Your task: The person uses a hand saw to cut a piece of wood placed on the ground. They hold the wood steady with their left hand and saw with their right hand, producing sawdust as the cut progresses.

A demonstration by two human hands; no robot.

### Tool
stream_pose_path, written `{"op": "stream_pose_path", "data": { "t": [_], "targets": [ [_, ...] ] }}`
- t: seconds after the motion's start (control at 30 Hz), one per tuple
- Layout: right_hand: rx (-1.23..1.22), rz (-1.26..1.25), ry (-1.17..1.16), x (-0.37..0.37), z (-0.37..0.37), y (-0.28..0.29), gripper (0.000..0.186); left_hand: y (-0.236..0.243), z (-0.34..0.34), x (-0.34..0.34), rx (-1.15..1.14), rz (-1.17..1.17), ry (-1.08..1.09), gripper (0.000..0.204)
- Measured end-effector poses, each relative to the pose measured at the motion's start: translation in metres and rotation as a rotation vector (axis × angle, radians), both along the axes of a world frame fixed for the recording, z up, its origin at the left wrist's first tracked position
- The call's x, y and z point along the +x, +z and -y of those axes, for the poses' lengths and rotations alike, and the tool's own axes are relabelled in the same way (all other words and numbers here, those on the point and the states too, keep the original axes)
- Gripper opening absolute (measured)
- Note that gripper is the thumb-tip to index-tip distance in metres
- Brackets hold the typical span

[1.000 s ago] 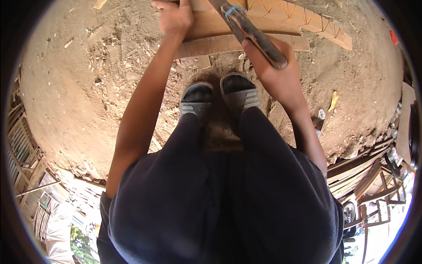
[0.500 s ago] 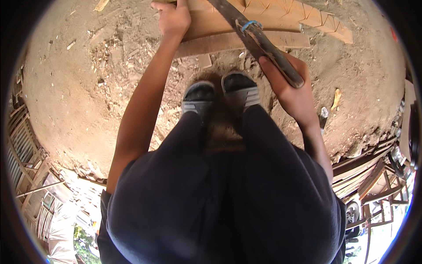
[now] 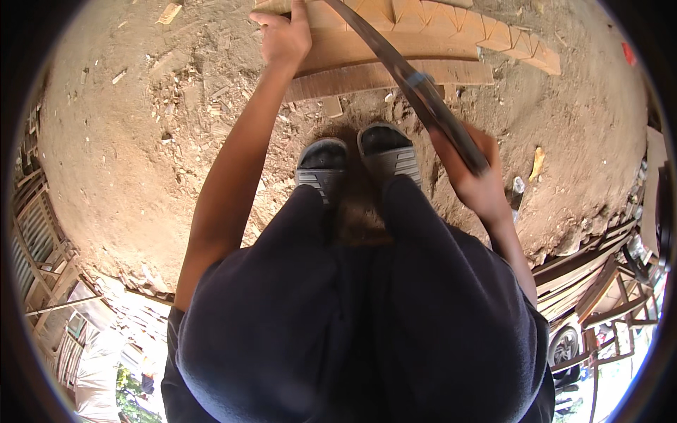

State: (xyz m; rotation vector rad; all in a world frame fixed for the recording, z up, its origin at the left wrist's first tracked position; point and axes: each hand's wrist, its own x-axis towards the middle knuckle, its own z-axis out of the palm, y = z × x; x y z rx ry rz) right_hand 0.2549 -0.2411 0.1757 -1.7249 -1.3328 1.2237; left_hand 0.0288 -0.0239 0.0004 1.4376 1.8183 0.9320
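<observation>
My left hand is closed round the left end of a light brown piece of wood at the top of the view; its fingertips are partly cut off by the frame edge. My right hand grips the dark handle of a handsaw, bound with a blue tie. The narrow blade slants up and left across the wood, and its tip is out of view. Right of the blade, a curved wooden strip bears a row of notches and zigzag marks. Nearer me, a reddish-brown board lies along the wood.
Below the boards stand my feet in dark sandals on bare dirt ground strewn with chips. A small wood block lies by the near board. At right are a clear bottle, stacked planks and a wooden frame.
My right hand has drawn the handsaw back toward me, down and slightly right. My left hand keeps its hold on the wood. The whole view has shifted slightly.
</observation>
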Motion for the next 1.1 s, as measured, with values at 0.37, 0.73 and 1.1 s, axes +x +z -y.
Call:
{"op": "stream_pose_path", "data": {
  "t": [0.37, 0.73, 1.1],
  "targets": [
    [-0.02, -0.004, -0.018, -0.012, -0.019, -0.01, 0.02, 0.045, 0.015, 0.013, -0.341, -0.057, -0.091, 0.117],
    [0.071, -0.078, -0.007, -0.023, -0.018, -0.017, 0.017, 0.012, -0.008, -0.015, -0.274, -0.159, -0.072, 0.114],
    [0.057, -0.169, -0.078, -0.023, -0.014, -0.023, 0.021, 0.049, 0.053, -0.018, 0.476, -0.428, -0.422, 0.047]
  ]
}}
